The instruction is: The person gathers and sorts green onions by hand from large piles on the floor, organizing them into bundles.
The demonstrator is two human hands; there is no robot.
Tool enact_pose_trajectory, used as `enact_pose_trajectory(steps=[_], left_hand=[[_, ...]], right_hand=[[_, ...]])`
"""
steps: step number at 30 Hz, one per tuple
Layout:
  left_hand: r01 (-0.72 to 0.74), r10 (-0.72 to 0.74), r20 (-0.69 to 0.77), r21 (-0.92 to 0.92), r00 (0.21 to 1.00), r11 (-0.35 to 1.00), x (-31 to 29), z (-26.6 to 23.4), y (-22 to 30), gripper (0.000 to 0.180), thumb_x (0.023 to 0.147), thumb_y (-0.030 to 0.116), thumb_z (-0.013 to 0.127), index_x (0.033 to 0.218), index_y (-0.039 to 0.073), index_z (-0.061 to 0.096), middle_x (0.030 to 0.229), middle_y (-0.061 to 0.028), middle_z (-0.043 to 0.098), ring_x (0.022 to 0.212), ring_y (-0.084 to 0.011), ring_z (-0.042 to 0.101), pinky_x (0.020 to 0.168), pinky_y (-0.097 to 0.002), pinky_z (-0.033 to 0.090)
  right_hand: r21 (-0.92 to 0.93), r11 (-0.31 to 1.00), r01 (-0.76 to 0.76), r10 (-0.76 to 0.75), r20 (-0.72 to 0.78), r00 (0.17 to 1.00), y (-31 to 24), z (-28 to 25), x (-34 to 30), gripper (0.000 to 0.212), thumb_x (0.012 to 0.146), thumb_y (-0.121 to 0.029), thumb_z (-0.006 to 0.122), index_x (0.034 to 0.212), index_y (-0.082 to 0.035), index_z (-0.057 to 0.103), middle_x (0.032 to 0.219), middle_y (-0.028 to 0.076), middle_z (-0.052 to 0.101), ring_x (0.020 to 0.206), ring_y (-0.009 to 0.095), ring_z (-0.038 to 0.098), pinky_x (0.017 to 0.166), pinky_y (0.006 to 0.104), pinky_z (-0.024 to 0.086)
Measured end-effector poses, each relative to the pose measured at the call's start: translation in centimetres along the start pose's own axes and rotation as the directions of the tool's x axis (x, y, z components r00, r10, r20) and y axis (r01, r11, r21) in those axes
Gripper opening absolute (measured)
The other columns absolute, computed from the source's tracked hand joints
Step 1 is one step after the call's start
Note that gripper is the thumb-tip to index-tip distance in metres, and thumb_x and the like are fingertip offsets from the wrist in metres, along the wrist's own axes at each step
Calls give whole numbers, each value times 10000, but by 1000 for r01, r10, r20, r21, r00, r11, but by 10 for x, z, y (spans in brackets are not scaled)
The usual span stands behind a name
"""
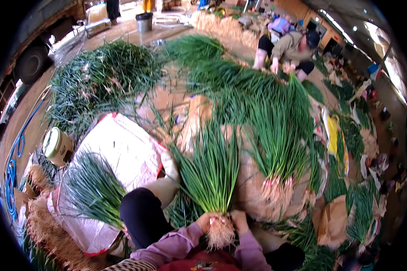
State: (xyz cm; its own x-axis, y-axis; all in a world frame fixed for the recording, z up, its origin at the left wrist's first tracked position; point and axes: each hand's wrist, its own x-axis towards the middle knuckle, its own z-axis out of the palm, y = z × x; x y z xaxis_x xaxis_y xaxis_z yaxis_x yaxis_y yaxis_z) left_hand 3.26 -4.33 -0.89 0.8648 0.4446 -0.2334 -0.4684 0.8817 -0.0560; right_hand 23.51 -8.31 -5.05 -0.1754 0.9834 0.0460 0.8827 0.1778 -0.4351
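Note:
A bunch of spring onions (210,171) stands in front of me, its green leaves fanned away from me and its pale, hairy roots (220,232) toward my lap. At the base of the stems, my left hand (205,222) is closed round the bunch from the left. My right hand (238,220) grips the same bunch from the right, its fingers partly hidden. To the right, a larger row of spring onions (276,140) lies with roots facing me. Another bunch (97,189) rests on a white sack (117,144) at my left, beside my knee.
A big heap of loose green leaves (104,74) lies at the back left. Near it are a pale bucket (58,147) and a blue hose (19,149). At the back right a person (294,49) sits handling onions. A brown paper piece (332,221) lies at right.

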Motion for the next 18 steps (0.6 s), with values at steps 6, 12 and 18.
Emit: enact_pose_trajectory(steps=[6, 12, 18], left_hand=[[63, -58, -79, 59, 995, 996, 4, -1, 3, 268, 854, 122, 553, 1044, -66, 561, 948, -165, 647, 863, -273, 642, 820, -372, 519], [-13, 6, -148, -42, 989, 999, -5, 12, 1, 238, 859, 119, 555, 1028, -49, 557, 895, -146, 637, 799, -256, 645, 788, -369, 535], [6, -15, -147, -58, 989, 998, -5, 10, -6, 292, 859, 118, 555, 1110, -30, 534, 931, -140, 618, 782, -206, 620, 775, -370, 529]], right_hand=[[761, -403, -509, 373, 644, 667, -107, -95, 13, 429, 904, -398, 496, 1088, -24, 597, 892, 114, 644, 811, 244, 626, 750, 346, 503], [725, -434, -534, 280, 672, 685, -80, -72, 37, 409, 926, -349, 466, 1087, 13, 569, 923, 121, 642, 783, 198, 620, 714, 325, 516], [866, -374, -332, 513, 491, 704, -62, -46, 24, 359, 913, -283, 497, 1070, 35, 557, 922, 137, 633, 753, 271, 618, 732, 357, 538]])
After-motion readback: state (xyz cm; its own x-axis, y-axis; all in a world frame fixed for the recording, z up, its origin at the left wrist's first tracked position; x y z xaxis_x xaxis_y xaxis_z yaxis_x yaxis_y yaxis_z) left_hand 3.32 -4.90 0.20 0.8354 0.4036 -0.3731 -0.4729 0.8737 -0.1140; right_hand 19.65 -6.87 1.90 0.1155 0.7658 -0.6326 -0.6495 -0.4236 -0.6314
